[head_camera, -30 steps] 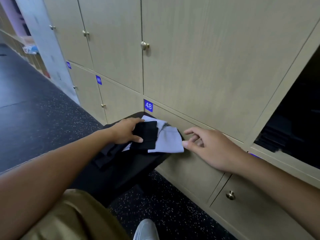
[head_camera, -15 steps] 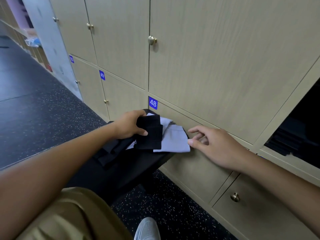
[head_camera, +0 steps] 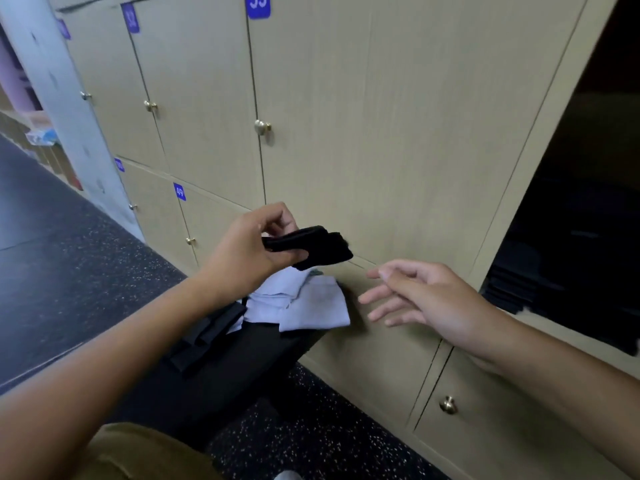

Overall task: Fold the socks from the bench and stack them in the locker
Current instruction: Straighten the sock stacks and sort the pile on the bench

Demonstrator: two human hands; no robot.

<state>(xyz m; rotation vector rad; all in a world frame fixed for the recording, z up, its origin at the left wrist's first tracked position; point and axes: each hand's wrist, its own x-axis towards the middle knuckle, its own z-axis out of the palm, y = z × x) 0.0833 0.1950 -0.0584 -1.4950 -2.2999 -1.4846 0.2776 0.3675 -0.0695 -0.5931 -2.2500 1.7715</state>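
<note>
My left hand [head_camera: 252,247] grips a folded black sock [head_camera: 318,249] and holds it in the air above the black bench [head_camera: 242,368]. Pale blue-grey socks [head_camera: 304,303] lie on the bench's far end, and more black socks [head_camera: 204,336] lie beside them to the left. My right hand [head_camera: 422,296] hovers with spread, relaxed fingers just right of the bench, holding nothing. The open locker [head_camera: 571,244] is a dark cavity at the right, with dark folded items [head_camera: 512,289] on its floor.
Tan locker doors with brass knobs [head_camera: 262,127] fill the wall behind the bench; blue number tags [head_camera: 179,192] mark them. A low drawer knob [head_camera: 447,405] sits under my right arm. Dark speckled floor [head_camera: 69,258] stretches left. My khaki-clad knee [head_camera: 138,455] is at the bottom.
My left hand has lifted the black sock off the bench and up toward the right. My right hand's fingers have spread and moved slightly right. The view has tilted upward.
</note>
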